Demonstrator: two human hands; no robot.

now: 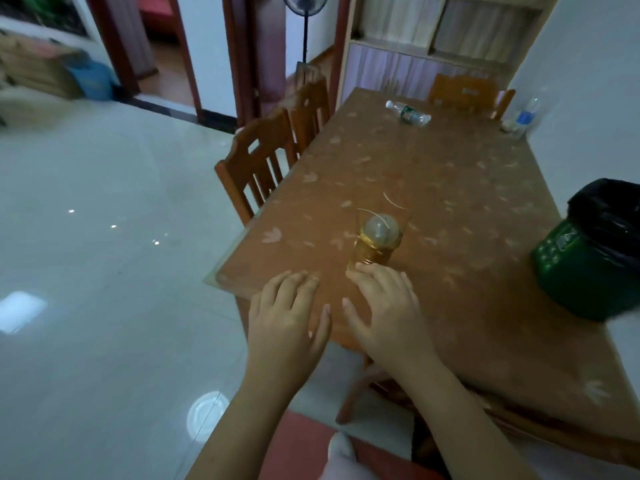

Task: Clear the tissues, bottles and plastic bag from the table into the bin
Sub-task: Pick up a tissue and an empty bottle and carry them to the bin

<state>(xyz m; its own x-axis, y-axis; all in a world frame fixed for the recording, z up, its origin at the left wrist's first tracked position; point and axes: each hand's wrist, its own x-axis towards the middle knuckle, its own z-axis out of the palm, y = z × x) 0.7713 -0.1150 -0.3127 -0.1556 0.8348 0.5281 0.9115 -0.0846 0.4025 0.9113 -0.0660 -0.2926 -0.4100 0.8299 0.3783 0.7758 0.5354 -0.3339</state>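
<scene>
Both my hands hover over the near left corner of the brown table. My left hand is open, fingers spread, holding nothing. My right hand is open too, its fingertips just short of an amber glass jar with a rounded lid. A clear plastic bottle with a green label lies on its side at the far end of the table. A second clear bottle with a blue label stands at the far right corner by the wall. The green bin with a black liner sits at the table's right edge.
Wooden chairs stand tucked along the table's left side and another chair at the far end. A pale tiled floor spreads to the left. A standing fan and a doorway are behind.
</scene>
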